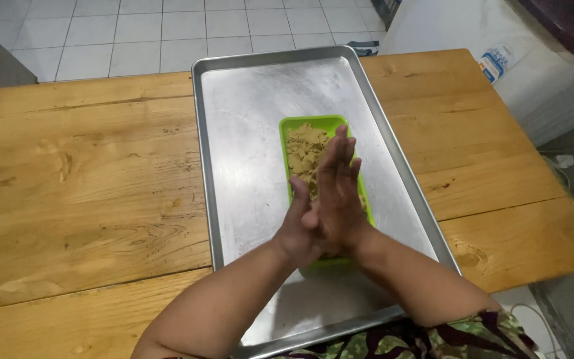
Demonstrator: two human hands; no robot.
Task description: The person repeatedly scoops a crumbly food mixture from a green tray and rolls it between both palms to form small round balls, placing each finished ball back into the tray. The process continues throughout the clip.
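Crumbly tan dough (303, 156) in green tray (313, 122)

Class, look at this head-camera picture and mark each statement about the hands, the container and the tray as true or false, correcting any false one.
1. The left hand and right hand are pressed together palm to palm. True.
2. The green container stands directly on the bare wood. False: it stands in the metal tray.
3. The container holds tan crumbly dough. True.
4. The tray lies on a glass table. False: it lies on a wooden table.
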